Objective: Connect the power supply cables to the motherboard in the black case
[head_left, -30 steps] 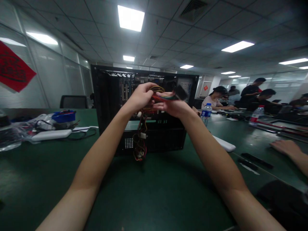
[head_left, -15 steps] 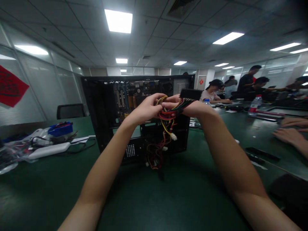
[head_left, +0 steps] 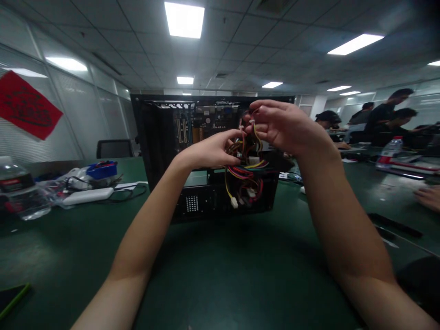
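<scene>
An open black computer case (head_left: 140, 137) stands on the green table, with a motherboard (head_left: 206, 123) inside. In front of it my left hand (head_left: 215, 149) closes its thumb and fingers around a bundle of power supply cables (head_left: 240, 173) in red, yellow and black. A white connector (head_left: 234, 202) dangles from a yellow wire below that hand. Higher and to the right, my right hand (head_left: 282, 126) pinches thin cables of the same bundle, with a small white plug near its fingertips. Parts of the bundle are hidden behind my fingers.
On the left of the table (head_left: 206, 275) are a large water bottle (head_left: 22, 190), a white bar-shaped object (head_left: 87, 196) and a blue item (head_left: 102, 169). A red-labelled bottle (head_left: 390, 151) stands at right. A co-worker's hand (head_left: 428, 197) rests at the right edge.
My right hand has risen and now pulls thin cables upward. The black connector that was by it no longer shows clearly. The view has turned slightly left, showing the large bottle.
</scene>
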A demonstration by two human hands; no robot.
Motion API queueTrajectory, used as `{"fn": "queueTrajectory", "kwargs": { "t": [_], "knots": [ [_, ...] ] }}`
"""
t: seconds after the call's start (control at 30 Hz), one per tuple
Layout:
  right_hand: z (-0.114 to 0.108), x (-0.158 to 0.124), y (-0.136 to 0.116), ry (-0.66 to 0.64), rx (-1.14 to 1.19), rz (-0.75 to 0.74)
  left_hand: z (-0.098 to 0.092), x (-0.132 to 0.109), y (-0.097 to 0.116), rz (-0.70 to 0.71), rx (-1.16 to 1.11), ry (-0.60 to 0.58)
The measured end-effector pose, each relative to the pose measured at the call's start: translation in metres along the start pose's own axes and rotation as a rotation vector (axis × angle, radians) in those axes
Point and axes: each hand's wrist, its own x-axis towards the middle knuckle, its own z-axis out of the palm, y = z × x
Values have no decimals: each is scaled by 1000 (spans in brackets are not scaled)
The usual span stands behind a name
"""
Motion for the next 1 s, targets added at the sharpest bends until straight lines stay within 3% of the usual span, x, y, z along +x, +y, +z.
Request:
{"fn": "queueTrajectory", "kwargs": {
  "t": [0.17,0.33,0.5,0.6,0.7,0.83,1.0],
  "knots": [
    [20,-16,-22,3,-4,-68,3,-7,12,81,260,-153],
    [18,-19,-26,62,-44,-89,0,-12,16,55,391,-384],
    [10,-16,-23,17,-93,-147,-1,-10,14,0,424,-431],
    [6,-19,-20,-32,-254,-198,-2,-11,15,-48,447,-443],
    [5,-27,-20,-178,-580,-198,-6,-12,18,-70,411,-413],
    [12,-39,-25,-556,-821,-114,-13,-17,19,-104,408,-358],
    [28,-49,-25,-630,-945,-205,-18,-22,18,-119,395,-283]
  ]
}}
